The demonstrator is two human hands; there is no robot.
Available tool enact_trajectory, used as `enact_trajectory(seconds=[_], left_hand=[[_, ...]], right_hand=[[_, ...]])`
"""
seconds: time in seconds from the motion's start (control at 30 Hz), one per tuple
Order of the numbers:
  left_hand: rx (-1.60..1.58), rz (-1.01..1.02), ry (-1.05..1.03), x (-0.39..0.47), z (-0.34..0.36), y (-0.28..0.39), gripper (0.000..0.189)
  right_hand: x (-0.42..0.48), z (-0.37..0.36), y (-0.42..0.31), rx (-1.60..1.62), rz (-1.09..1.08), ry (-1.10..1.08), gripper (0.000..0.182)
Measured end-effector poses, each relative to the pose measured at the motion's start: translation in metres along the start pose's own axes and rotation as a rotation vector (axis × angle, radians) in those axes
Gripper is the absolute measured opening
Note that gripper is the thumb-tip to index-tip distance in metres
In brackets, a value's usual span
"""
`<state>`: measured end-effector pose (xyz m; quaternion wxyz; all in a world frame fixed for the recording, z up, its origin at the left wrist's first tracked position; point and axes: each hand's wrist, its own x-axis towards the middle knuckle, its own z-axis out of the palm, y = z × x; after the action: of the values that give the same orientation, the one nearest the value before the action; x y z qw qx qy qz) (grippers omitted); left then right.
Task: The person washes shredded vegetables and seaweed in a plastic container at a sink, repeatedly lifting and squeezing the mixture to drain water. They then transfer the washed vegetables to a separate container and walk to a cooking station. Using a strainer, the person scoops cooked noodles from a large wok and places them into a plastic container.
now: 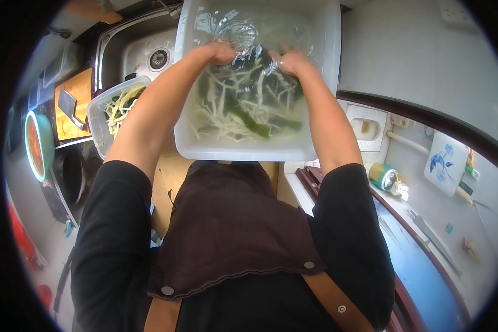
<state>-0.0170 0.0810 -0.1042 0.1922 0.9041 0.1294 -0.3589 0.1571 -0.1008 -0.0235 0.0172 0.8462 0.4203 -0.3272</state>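
Observation:
A large white plastic tub (245,154) of cloudy water stands before me. Pale vegetable strips (222,103) and broad dark green pieces (249,120) float or lie under the surface. My left hand (224,52) reaches into the tub's left part, its fingers mostly hidden by rippled, glinting water. On the right side my right hand (291,61) dips in with its fingers apart, close to some pale strips. Nothing shows in its grasp. Left of the tub, partly behind my left forearm, a smaller clear plastic container (97,112) holds similar pale and green strips (122,106).
A steel sink (130,52) lies at upper left. Below it are a wooden cutting board (83,122) with a cleaver (68,103), a turquoise basin (47,143) with reddish contents and a dark pan (68,172). A wall borders the tub's right; a knife (433,236) lies at lower right.

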Motion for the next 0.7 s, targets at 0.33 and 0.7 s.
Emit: enact_trajectory(seconds=[0.33, 0.7], left_hand=[[-0.535, -0.164, 0.182, -0.066, 0.047, 0.063, 0.093], [-1.083, -0.318, 0.308, -0.104, 0.058, 0.108, 0.075]], right_hand=[[-0.049, 0.018, -0.001, 0.119, 0.013, -0.227, 0.078], [-0.116, 0.02, -0.025, 0.83, 0.295, -0.346, 0.083]])
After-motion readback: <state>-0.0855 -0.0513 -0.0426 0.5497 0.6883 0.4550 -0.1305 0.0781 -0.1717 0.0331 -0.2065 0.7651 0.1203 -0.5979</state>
